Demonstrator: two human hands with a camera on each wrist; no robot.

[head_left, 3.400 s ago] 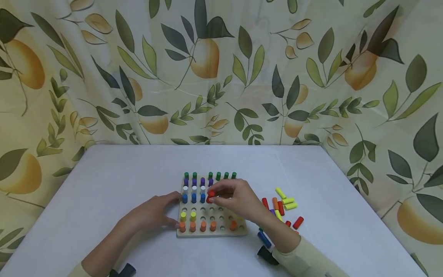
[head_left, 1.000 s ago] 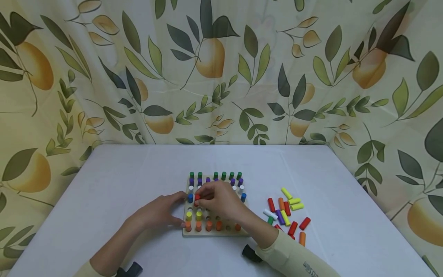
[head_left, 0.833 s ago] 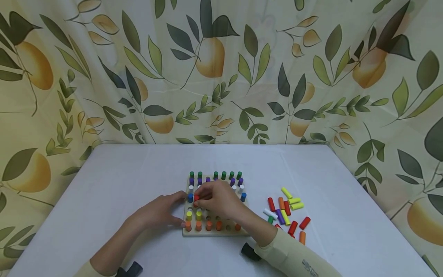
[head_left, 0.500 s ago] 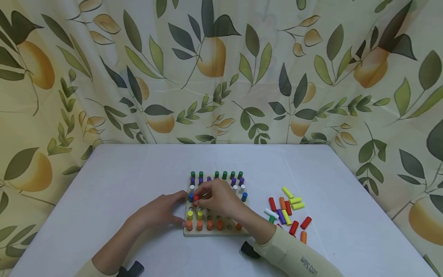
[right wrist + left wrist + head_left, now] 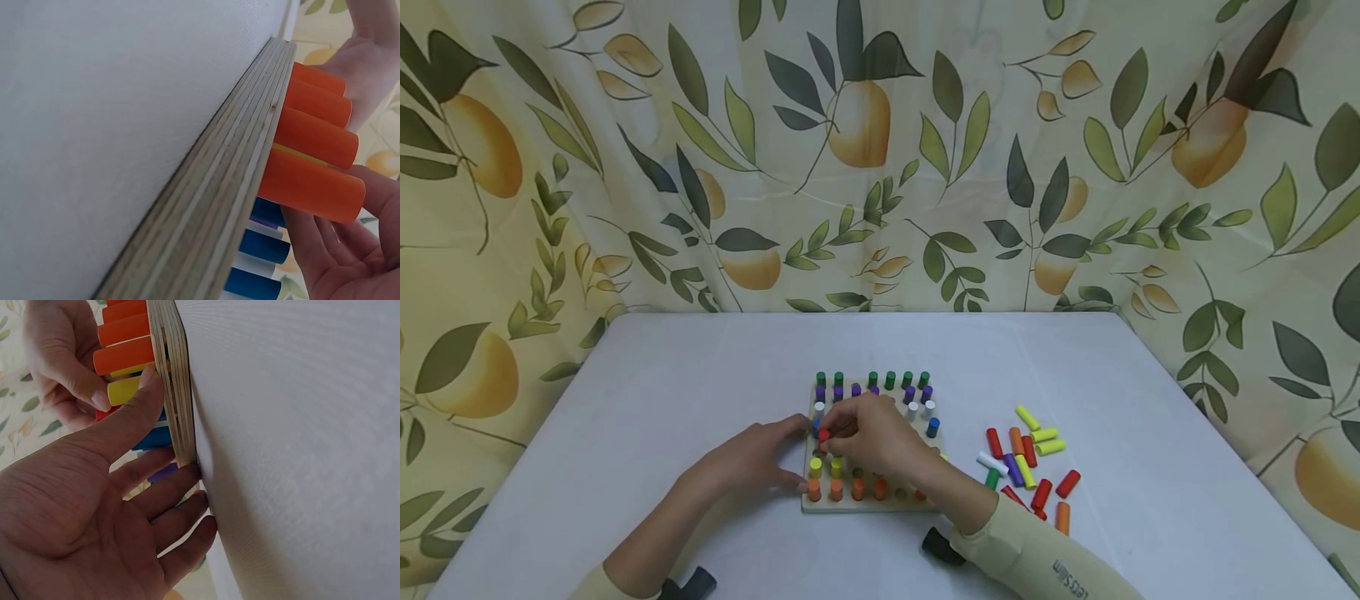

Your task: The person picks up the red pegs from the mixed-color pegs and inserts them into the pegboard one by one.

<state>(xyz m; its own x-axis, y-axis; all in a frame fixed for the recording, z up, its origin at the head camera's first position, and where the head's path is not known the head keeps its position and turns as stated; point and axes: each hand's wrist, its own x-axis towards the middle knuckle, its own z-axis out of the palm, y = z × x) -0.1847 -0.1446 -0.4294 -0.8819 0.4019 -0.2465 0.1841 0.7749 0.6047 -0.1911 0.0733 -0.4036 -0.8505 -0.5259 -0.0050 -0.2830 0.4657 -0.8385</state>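
Observation:
A wooden pegboard (image 5: 880,507) lies on the table with rows of green, purple, white, blue, yellow and orange pegs standing in it. My right hand (image 5: 887,429) pinches a red peg (image 5: 824,436) between thumb and fingers, close over the board's left end, between the blue and yellow rows. The left wrist view shows a bit of that red peg (image 5: 106,414) below the right fingertips. At the board's left edge rests my left hand (image 5: 748,458), its thumb near the front corner and its fingers extended along the side. The right hand hides several pegs and holes mid-board.
Right of the board lies a loose scatter of pegs: red (image 5: 1067,484), yellow (image 5: 1050,447), orange (image 5: 1062,517), white (image 5: 992,463), purple (image 5: 1013,470) and green (image 5: 992,479). A patterned curtain (image 5: 880,167) hangs behind the white table (image 5: 700,358).
From over the middle of the board, my right hand has moved left with the red peg, to the board's left end. My left hand stays at the edge. The head view has shifted slightly.

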